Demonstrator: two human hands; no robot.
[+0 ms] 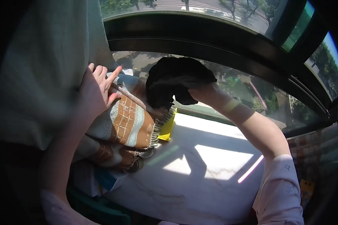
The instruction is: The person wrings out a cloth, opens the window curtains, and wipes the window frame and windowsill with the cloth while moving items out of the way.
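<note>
black cloth [165, 78] is in the right hand [204, 93], near a yellow box [167, 130].

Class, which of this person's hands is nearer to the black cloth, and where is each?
Right. The right hand grips the lower right part of the black cloth; the left hand is apart from it, farther left, at the striped cloth.
</note>
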